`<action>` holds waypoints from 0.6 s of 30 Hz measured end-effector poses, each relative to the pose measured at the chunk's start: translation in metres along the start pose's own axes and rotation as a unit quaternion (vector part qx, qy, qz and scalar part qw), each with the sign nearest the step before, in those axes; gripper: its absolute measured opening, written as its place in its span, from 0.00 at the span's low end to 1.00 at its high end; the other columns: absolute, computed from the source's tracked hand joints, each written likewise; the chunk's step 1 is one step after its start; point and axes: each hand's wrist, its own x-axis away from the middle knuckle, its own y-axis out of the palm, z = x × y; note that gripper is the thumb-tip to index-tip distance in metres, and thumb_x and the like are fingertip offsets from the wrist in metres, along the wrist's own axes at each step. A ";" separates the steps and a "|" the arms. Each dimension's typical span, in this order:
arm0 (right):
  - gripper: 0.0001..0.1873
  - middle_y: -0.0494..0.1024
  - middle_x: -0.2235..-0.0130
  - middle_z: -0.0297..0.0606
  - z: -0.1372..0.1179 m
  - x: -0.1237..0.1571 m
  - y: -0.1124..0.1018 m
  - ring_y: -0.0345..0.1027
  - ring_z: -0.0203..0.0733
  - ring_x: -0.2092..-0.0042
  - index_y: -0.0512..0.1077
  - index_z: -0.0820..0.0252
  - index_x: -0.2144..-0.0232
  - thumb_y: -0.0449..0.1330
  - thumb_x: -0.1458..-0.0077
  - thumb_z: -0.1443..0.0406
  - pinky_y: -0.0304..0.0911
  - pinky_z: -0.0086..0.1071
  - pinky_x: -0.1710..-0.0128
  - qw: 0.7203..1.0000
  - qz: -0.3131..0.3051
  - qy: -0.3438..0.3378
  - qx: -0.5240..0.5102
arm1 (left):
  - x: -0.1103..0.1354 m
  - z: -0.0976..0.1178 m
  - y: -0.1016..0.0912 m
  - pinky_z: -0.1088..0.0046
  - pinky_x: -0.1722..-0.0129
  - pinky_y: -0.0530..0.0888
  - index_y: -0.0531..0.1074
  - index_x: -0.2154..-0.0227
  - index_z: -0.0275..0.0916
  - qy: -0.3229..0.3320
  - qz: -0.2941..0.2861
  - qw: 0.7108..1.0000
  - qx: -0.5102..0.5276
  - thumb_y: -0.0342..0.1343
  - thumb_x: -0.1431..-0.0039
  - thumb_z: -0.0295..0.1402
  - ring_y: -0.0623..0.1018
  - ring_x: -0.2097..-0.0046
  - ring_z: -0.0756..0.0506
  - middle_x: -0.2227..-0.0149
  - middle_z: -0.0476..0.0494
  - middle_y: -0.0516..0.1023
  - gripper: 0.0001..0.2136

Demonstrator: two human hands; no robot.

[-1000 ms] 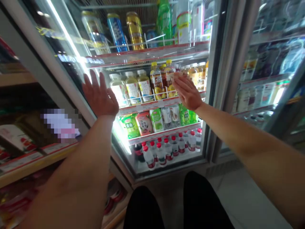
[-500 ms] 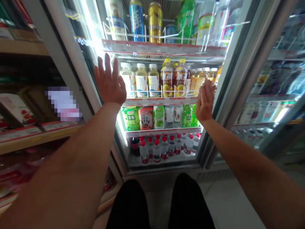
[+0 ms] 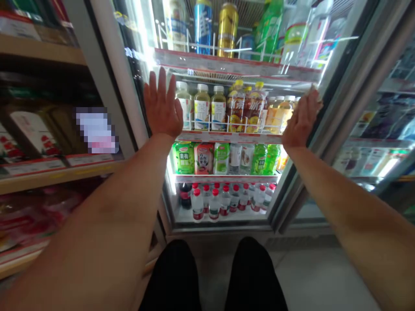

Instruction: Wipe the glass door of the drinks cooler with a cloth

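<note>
I face a lit drinks fridge (image 3: 142,125) with a glass front. My left hand (image 3: 164,108) is raised flat, fingers stretched and spread, in front of the fridge's left side at the height of the pale tea bottles (image 3: 202,107). Over at the fridge's right edge, my right hand (image 3: 301,119) has its fingers straight and together, up beside the metal door frame (image 3: 337,108). Neither hand holds anything. Whether the palms touch the glass I cannot tell.
Tall cans (image 3: 227,28) stand on the top shelf, green bottles (image 3: 183,157) lower down, and red-capped water bottles (image 3: 214,203) at the bottom. A wooden goods shelf (image 3: 48,172) is on the left, a second fridge (image 3: 382,129) on the right. My black-clad legs (image 3: 175,276) show below.
My right hand has slid right from the middle bottles to the fridge's right edge. The left hand rose a little. The view has shifted, so the fridge sits further right.
</note>
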 end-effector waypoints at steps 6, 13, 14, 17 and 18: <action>0.32 0.56 0.29 0.40 0.002 -0.039 0.025 0.42 0.51 0.26 0.62 0.61 0.34 0.37 0.30 0.54 0.32 0.58 0.26 0.999 0.019 0.000 0.039 | 0.000 0.002 -0.002 0.71 0.27 0.31 0.50 0.28 0.49 -0.028 -0.007 0.999 0.025 0.42 0.33 0.41 0.31 0.28 0.55 0.27 0.66 0.38 0.31; 0.27 0.57 0.30 0.24 -0.035 -0.029 0.047 0.46 0.48 0.27 0.65 0.49 0.36 0.39 0.30 0.55 0.29 0.52 0.26 0.995 0.007 -0.084 -0.058 | 0.001 0.009 -0.006 0.59 0.29 0.30 0.56 0.33 0.33 -0.050 -0.015 0.995 0.089 0.37 0.35 0.48 0.18 0.32 0.58 0.26 0.55 0.43 0.32; 0.27 0.57 0.30 0.21 -0.038 -0.030 0.050 0.46 0.47 0.27 0.65 0.45 0.36 0.39 0.30 0.55 0.28 0.51 0.26 0.993 0.007 -0.093 -0.070 | 0.001 0.009 -0.007 0.58 0.29 0.29 0.58 0.35 0.31 -0.053 -0.016 0.994 0.099 0.36 0.35 0.48 0.17 0.33 0.58 0.26 0.53 0.43 0.33; 0.27 0.57 0.31 0.19 -0.048 -0.038 0.058 0.44 0.43 0.27 0.63 0.43 0.35 0.37 0.29 0.55 0.27 0.51 0.26 0.991 0.021 -0.108 -0.076 | 0.001 0.006 -0.005 0.61 0.29 0.29 0.61 0.36 0.33 -0.034 -0.007 0.993 0.111 0.37 0.35 0.48 0.17 0.32 0.59 0.26 0.54 0.46 0.31; 0.27 0.58 0.31 0.22 -0.053 -0.038 0.060 0.44 0.43 0.27 0.63 0.45 0.35 0.37 0.29 0.55 0.29 0.52 0.25 0.992 0.016 -0.108 -0.062 | 0.001 0.005 -0.004 0.62 0.29 0.30 0.60 0.35 0.35 -0.022 -0.003 0.994 0.102 0.37 0.34 0.47 0.19 0.32 0.59 0.26 0.56 0.45 0.30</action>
